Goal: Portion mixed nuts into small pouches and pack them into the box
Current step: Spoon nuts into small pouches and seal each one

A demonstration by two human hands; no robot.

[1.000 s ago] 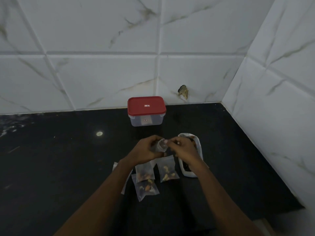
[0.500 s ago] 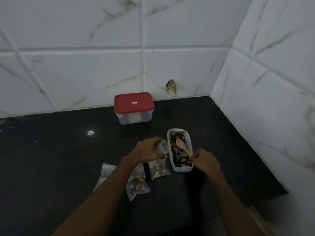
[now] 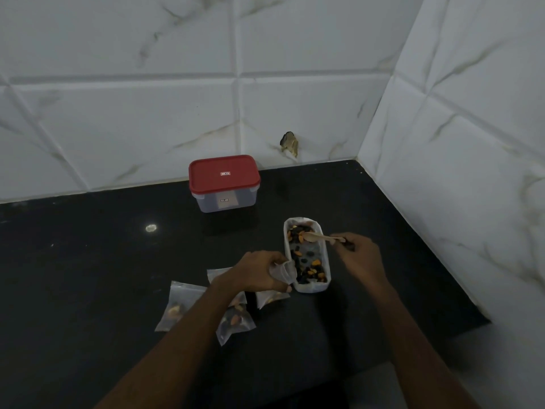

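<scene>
- Since half a second ago, the right hand [image 3: 358, 255] is shifting from the tray's near end to its right side. It is swinging the wooden spoon [image 3: 320, 238] so the spoon's bowl is now sitting over the far end of the nuts.
- That hand is pinching the handle's tip in curled fingers.
- The left hand [image 3: 256, 271] is gripping an empty clear pouch [image 3: 282, 271], held close against the tray's near left wall; whether they are touching, I cannot tell.
- The white tray [image 3: 312, 288] is lying with its long axis running away from the person, holding mixed nuts [image 3: 306, 267], dark and orange.
- So a loaded spoon is probably needing to travel toward the person and leftward to reach the pouch.
- Several filled pouches [image 3: 180, 302] are lying around the left forearm.
- The red-lidded box [image 3: 224, 184] is standing closed, well apart, at the back of the black counter [image 3: 88, 261].
</scene>
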